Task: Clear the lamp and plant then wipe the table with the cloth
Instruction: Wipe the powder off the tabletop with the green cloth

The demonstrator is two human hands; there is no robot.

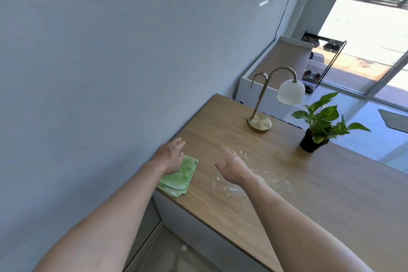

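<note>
A brass lamp with a white dome shade stands at the far end of the wooden table. To its right a small green plant in a black pot sits near the table's right edge. A folded green cloth lies at the table's near left corner. My left hand hovers over the cloth's far end with fingers straight, holding nothing. My right hand is open above a patch of white smears on the tabletop.
A grey wall runs along the table's left side. Beyond the lamp stands a white cabinet, then a shoe rack by a glass door. A cable hangs down the wall from a dark screen at the top.
</note>
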